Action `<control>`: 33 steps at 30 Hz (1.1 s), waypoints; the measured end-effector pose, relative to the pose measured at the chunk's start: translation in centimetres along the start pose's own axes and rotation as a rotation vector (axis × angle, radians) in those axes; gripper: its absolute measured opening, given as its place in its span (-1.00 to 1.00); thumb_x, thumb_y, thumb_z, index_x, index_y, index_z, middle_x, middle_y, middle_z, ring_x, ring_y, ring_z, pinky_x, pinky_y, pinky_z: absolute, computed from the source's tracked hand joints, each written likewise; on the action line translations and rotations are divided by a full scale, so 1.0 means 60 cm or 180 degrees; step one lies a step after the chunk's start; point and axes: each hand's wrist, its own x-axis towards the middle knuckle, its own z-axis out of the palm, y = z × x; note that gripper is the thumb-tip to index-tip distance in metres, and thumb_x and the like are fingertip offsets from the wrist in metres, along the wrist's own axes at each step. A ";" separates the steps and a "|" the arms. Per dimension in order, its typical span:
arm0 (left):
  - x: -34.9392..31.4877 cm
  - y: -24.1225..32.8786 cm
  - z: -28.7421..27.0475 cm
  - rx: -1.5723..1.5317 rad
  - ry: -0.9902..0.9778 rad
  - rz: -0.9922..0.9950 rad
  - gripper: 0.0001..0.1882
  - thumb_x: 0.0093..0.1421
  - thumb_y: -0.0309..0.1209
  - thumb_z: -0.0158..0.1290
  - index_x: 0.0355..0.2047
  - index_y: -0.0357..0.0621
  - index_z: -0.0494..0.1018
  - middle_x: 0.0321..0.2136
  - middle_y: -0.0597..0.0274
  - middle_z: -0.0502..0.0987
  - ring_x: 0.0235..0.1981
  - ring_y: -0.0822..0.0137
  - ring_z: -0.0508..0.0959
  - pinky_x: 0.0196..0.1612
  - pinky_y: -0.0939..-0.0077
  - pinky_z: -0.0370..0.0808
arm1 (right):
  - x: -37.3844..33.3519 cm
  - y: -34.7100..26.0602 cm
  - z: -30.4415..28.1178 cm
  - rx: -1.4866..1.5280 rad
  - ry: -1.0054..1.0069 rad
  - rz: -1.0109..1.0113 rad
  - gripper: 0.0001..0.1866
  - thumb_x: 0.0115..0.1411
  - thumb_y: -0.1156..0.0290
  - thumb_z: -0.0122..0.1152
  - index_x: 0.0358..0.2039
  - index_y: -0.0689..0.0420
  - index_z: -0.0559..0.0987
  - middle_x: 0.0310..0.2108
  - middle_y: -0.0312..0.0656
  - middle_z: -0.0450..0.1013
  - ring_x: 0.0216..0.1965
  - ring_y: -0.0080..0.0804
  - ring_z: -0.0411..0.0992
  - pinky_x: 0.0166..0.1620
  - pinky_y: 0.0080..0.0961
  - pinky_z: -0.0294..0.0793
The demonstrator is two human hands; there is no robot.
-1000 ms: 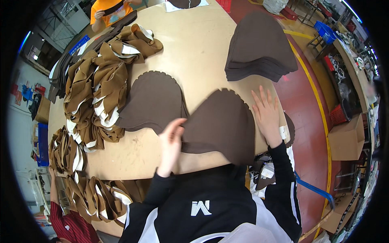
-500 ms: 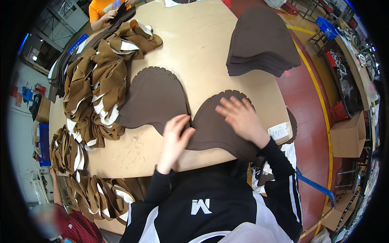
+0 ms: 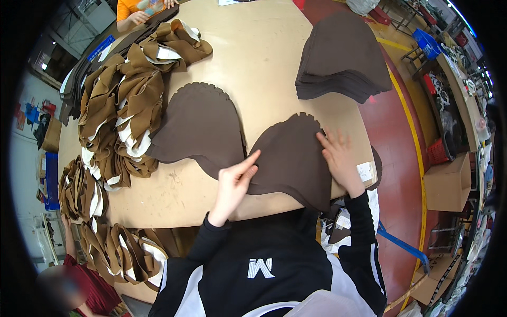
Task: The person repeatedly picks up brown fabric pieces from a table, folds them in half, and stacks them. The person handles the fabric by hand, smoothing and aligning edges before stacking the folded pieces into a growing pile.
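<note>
A dark brown cut sheet piece (image 3: 289,161), notched along its rounded far edge, lies on the table in front of me. My left hand (image 3: 232,186) rests at its left edge, index finger stretched out and thumb apart. At the piece's right edge, my right hand (image 3: 340,161) has its fingers spread, with their tips slightly blurred. Neither hand grips anything. Just left of this piece lies another dark brown piece or thin pile (image 3: 198,127) of the same notched shape.
A tall stack of dark brown pieces (image 3: 343,55) stands at the table's far right. Heaped brown strips with white parts (image 3: 127,100) cover the left side. A labelled pad (image 3: 365,172) lies by the right edge. One person (image 3: 140,16) works at the far left, another (image 3: 92,288) at lower left.
My right hand has moved off the top of the nearer piece to its right edge. My left hand has shifted slightly right and down, against the left edge. The piece has turned slightly.
</note>
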 end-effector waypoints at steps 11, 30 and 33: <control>0.101 -0.140 -0.317 0.1858 0.1640 0.0459 -0.59 0.33 -0.39 0.15 0.15 -0.26 0.49 0.02 0.09 0.61 0.06 0.26 0.57 0.16 0.45 0.43 | 0.017 -0.030 -0.073 0.1937 -0.0018 -0.0211 -0.44 0.43 0.31 -0.02 0.42 0.04 0.26 0.52 -0.06 -0.04 0.53 0.07 -0.17 0.48 -0.02 -0.20; 0.162 -0.219 -0.259 0.2826 0.0851 -0.0145 -0.31 0.29 0.21 -0.04 0.18 -0.06 0.49 0.08 -0.21 0.53 0.20 -0.07 0.44 0.30 0.07 0.23 | 0.207 -0.350 0.033 0.5865 -0.1728 0.1526 -0.36 0.27 0.21 0.31 0.28 0.14 0.33 0.24 -0.16 0.38 0.27 -0.28 0.33 0.27 -0.21 0.34; 0.141 -0.227 -0.247 0.2485 0.1046 0.0282 -0.42 0.23 0.11 0.11 0.02 -0.10 0.60 -0.16 -0.08 0.62 -0.05 -0.01 0.57 0.09 0.08 0.38 | 0.184 -0.334 0.045 0.6181 -0.1798 0.2022 -0.46 0.29 0.21 0.28 0.22 0.13 0.43 0.19 -0.23 0.44 0.23 -0.29 0.38 0.25 -0.16 0.37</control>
